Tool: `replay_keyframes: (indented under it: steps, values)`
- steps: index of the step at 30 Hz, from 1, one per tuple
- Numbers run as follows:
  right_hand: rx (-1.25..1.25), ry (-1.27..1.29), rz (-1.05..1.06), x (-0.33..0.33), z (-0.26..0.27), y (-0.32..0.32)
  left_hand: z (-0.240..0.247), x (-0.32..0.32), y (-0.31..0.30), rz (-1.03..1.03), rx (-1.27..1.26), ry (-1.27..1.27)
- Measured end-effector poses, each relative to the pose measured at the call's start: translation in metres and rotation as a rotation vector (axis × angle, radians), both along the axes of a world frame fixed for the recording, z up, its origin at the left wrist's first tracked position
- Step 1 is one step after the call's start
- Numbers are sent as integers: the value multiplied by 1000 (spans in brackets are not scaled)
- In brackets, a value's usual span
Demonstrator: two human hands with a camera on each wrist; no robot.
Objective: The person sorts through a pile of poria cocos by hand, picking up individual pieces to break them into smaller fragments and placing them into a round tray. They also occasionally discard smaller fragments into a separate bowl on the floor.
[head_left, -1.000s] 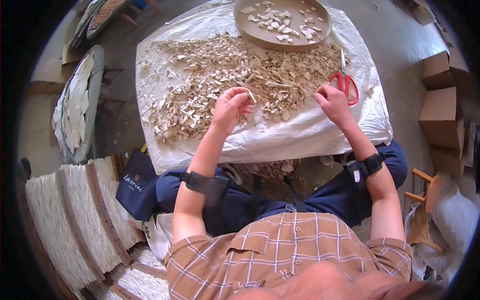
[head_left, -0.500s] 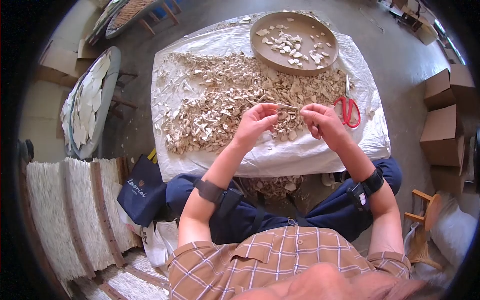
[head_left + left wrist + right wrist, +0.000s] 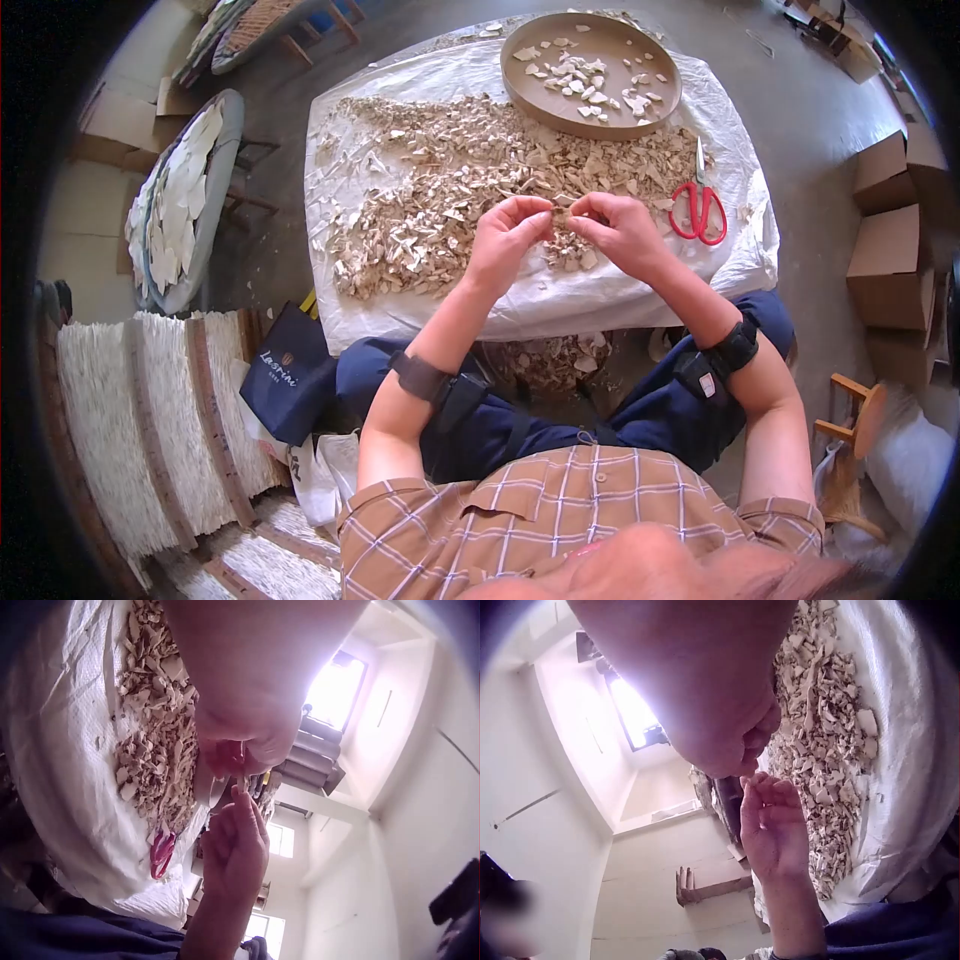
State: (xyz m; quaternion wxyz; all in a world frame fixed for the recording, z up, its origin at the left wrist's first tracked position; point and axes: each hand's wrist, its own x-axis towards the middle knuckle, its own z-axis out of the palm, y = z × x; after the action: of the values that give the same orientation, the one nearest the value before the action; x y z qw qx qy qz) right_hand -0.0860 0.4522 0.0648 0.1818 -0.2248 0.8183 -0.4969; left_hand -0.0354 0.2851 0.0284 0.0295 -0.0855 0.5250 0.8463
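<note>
Both hands meet fingertip to fingertip over the front of a heap of pale dried chips (image 3: 400, 240). My left hand (image 3: 505, 245) pinches a small thin chip (image 3: 242, 780) between thumb and forefinger. From the other side, the right hand (image 3: 622, 238) pinches the same chip, its fingertips close against the left ones. The fingers hide most of the piece. Red-handled scissors (image 3: 697, 213) lie with their blades pointing away, right of the heap. At the back, a round shallow tray (image 3: 541, 98) holds several larger white chips.
A white woven sheet (image 3: 430, 322) covers the work surface. On the left stand a round rack of flat white sheets (image 3: 180, 215) and a dark blue bag (image 3: 288, 375). Cardboard boxes (image 3: 885, 268) and a small wooden stool (image 3: 865, 415) are on the right.
Both hands have come together: the left moved right with its chip, and the right moved left from near the scissors to pinch it too. The head view has shifted slightly.
</note>
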Motion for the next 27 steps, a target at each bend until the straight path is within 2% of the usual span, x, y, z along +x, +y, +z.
replay_keyframes:
  steps: [3,5,6,8,9,11,13,15,16,18,22,24,25,27]
  values:
    - [-97,-23,-2,-10,-7,-3,1,0,-2,0,-5,58]
    - [-187,-286,-44,-13,-10,-3,2,-1,0,27,29,56]
    - [-185,-291,-46,-13,-10,-3,3,-3,-1,46,-15,68]
    - [-187,-523,-97,-12,-9,-5,1,-6,0,93,-105,110]
    - [-183,-529,-103,-11,-10,-6,2,-6,2,88,-101,104]
    - [-217,-405,-100,-9,-10,-9,7,-7,6,137,-232,170]
    - [-190,-362,-91,-9,-12,-9,3,-8,6,146,-238,189]
    - [-67,-82,-35,-8,-13,-9,3,-7,5,153,-324,202]
    - [-67,-86,-37,-7,-15,-10,3,-7,6,150,-324,198]
    - [-79,63,-37,-5,-17,-11,4,-6,7,158,-531,308]
    - [-39,128,-14,-6,-7,-9,2,-4,9,144,-529,273]
    - [-373,-514,-53,-13,1,-5,3,-5,8,137,-256,98]
    - [-372,-515,-53,-15,2,-5,4,-6,7,137,-256,97]
    - [-562,-617,-182,-18,3,-7,6,-7,4,109,-1,-13]
